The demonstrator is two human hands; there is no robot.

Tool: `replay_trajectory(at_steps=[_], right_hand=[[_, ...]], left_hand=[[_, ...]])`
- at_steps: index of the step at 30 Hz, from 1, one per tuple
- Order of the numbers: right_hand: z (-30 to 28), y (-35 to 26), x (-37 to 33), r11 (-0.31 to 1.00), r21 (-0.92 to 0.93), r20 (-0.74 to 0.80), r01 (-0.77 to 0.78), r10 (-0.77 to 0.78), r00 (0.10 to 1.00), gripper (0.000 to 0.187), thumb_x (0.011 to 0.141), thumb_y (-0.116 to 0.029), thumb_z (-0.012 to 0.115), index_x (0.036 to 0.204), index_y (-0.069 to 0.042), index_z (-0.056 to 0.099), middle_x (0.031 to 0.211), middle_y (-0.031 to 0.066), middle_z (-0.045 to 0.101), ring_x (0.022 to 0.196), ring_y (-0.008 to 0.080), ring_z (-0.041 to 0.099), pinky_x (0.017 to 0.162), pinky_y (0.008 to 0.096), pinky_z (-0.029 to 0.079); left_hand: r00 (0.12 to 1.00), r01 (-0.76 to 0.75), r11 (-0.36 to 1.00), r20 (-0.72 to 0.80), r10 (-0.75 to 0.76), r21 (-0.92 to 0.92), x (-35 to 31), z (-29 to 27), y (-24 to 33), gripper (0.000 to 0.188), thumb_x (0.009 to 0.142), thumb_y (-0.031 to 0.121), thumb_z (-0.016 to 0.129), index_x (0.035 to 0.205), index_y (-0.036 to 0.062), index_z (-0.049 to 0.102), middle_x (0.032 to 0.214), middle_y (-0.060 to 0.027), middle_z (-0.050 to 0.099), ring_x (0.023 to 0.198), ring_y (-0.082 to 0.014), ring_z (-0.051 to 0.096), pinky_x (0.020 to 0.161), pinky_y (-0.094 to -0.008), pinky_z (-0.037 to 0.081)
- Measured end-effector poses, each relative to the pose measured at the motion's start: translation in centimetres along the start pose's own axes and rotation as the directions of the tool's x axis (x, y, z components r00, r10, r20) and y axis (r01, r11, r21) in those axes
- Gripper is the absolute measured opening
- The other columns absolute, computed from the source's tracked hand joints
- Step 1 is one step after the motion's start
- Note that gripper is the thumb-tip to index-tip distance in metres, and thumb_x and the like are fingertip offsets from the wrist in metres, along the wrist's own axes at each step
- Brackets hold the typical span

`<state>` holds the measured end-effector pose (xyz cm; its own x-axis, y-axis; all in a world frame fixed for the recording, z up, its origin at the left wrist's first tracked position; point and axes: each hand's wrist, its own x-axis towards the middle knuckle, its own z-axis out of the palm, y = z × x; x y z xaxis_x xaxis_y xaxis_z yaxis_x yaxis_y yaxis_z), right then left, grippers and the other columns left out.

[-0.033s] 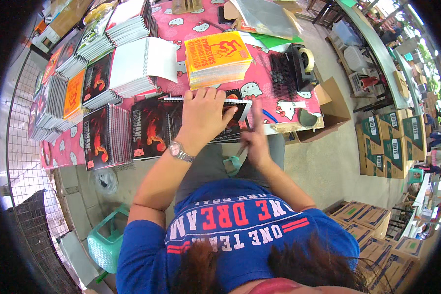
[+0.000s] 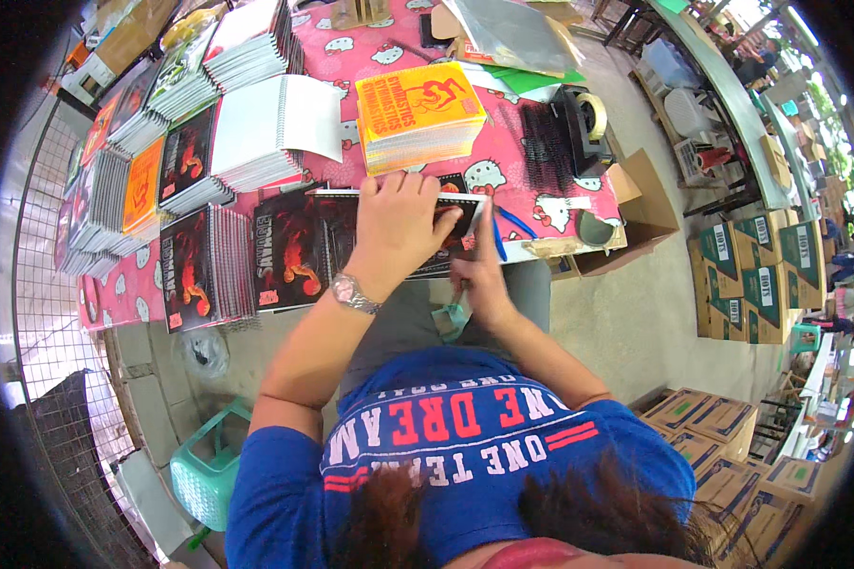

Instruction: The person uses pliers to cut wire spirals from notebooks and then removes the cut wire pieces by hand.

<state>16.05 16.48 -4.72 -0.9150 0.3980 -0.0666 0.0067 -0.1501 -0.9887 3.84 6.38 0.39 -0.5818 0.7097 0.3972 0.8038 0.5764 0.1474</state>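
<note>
My left hand (image 2: 396, 226), with a wristwatch on its wrist, grips a black-covered notebook (image 2: 462, 216) by its upper edge. The fingers lie over the far side and the thumb on the near side. White page edges and a row of holes or coil run along the top. My right hand (image 2: 487, 284) has its index finger stretched up against the notebook's right end; the other fingers are curled, with nothing visible in them. Just right of that finger, blue-handled pliers (image 2: 512, 228) lie on the table. More black notebooks (image 2: 289, 251) lie left of my left hand.
Beyond my hands stands a stack of yellow-orange notebooks (image 2: 417, 114) on the pink patterned tablecloth (image 2: 337, 57). Stacked spiral notebooks (image 2: 247, 128) fill the left side. Black binding coils (image 2: 546, 142) and a tape dispenser (image 2: 581, 128) lie at right. A green stool (image 2: 204, 474) stands below left.
My right hand, blurred before, has come to rest with its index finger at the notebook's right end. The pliers' handles now show more fully. My left hand has hardly moved.
</note>
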Motion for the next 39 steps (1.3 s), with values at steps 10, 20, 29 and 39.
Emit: replay_trajectory(at_steps=[10,20,29,39], right_hand=[[-6.3,-3.8,3.6,0.77,-0.467,0.291,0.435,-0.331,0.898,0.03,0.099,-0.013,0.055,0.127,-0.008,0.064,0.117,0.0109,0.064,0.095,0.0197,0.064,0.084,0.0316,0.05],[-6.4,-5.8,3.9,0.612,-0.574,0.317,0.544,-0.447,0.836,0.026,0.083,0.003,0.065,0.108,-0.005,0.07,0.102,0.0113,0.061,0.098,0.0257,0.061,0.086,0.0341,0.049],[-6.2,-4.7,3.6,0.657,-0.534,0.284,0.533,-0.454,0.845,0.032,0.081,0.007,0.064,0.109,-0.007,0.068,0.096,0.0119,0.055,0.091,0.0279,0.057,0.082,0.035,0.048],[-6.5,-3.5,2.5,0.547,-0.532,0.38,0.646,-0.528,0.76,0.032,0.08,0.009,0.062,0.107,-0.006,0.068,0.095,0.0115,0.056,0.088,0.0244,0.06,0.078,0.0334,0.05]], left_hand=[[0.98,-0.164,0.984,-0.128,0.155,-0.063,-0.5,0.9,-0.3,0.025,0.083,0.036,0.07,0.092,0.0132,0.063,0.089,-0.0022,0.061,0.093,-0.0208,0.059,0.082,-0.0391,0.037],[0.98,-0.197,0.971,-0.034,0.194,-0.137,-0.6,-0.9,0.1,0.023,0.084,0.031,0.068,0.095,0.0112,0.063,0.09,-0.0037,0.06,0.092,-0.0223,0.057,0.084,-0.0408,0.036],[0.976,-0.216,0.97,-0.024,0.215,-0.111,-0.8,-0.4,0.3,0.022,0.085,0.032,0.068,0.093,0.0125,0.063,0.089,-0.003,0.059,0.091,-0.0214,0.057,0.083,-0.0408,0.036],[0.987,-0.158,0.978,-0.038,0.155,-0.138,-1.0,-0.3,0.7,0.02,0.087,0.031,0.066,0.094,0.0131,0.063,0.089,-0.0019,0.06,0.091,-0.0212,0.057,0.084,-0.0416,0.036]])
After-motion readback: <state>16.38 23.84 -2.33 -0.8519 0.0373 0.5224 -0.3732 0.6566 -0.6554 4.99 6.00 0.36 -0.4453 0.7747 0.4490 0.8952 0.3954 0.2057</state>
